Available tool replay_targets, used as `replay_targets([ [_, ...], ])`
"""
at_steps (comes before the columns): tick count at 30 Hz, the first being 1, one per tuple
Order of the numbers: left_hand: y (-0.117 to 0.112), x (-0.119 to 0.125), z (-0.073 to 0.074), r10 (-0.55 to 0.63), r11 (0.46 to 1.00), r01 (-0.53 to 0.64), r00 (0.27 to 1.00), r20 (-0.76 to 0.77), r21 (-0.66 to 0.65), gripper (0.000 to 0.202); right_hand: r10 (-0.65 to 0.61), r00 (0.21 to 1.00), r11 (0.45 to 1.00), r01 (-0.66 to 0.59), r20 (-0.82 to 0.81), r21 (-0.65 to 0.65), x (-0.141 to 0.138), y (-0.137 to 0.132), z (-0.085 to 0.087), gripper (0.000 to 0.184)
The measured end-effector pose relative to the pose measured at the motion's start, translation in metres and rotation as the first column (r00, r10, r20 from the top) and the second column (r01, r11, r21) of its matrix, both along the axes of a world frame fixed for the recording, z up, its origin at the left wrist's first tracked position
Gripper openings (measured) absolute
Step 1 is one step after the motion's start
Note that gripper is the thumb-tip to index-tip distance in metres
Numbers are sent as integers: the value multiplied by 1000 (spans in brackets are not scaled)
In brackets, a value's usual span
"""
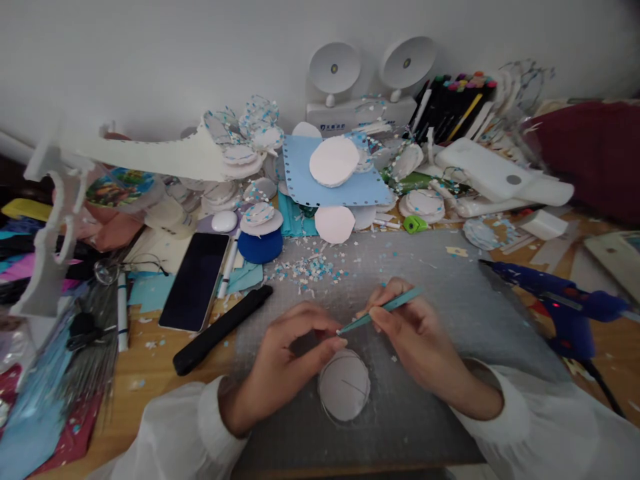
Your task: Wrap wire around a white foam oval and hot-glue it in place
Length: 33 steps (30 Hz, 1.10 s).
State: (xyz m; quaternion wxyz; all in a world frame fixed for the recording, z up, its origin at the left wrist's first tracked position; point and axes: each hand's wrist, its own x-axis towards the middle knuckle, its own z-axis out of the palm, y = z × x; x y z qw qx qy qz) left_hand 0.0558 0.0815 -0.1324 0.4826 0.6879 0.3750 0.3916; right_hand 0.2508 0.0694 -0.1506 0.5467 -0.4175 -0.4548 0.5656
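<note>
In my right hand (411, 328) a pair of teal tweezers (393, 305) is gripped, its tip pointing down and left. A tiny pale piece (339, 332) shows at that tip, too small to name. My left hand (295, 350) is closed in a pinch beside the tweezer tip; what its fingertips hold, I cannot make out. Just below both hands lies a round white disc (345, 387), with a thin dark line across it and a fine wire-like curve around its edge. Beyond the hands, small blue and white paper bits (313, 270) are scattered over the grey cutting mat (430, 267).
To the right lies a blue glue gun (565, 300) with a red light. A phone (195, 281) and a black bar-shaped tool (223, 330) are on the left. White discs, a blue sheet (300, 167), a twin-headed lamp (360, 113) and markers (455, 107) crowd the back.
</note>
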Motion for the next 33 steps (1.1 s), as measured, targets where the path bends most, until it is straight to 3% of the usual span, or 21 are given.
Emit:
replay_targets([
  [11,2,-4,-2,26,999,-25,999,26,-36,3,-25,995,994,14,98,107,0,-4,11,8],
  [20,3,-4,-5,29,999,-27,998,53,-37,2,26,997,999,-29,66,43,2,-4,10,11],
  [33,1,-4,-4,2,996,8,993,115,-91,6,37,996,996,-43,77,76,2,-3,14,11],
])
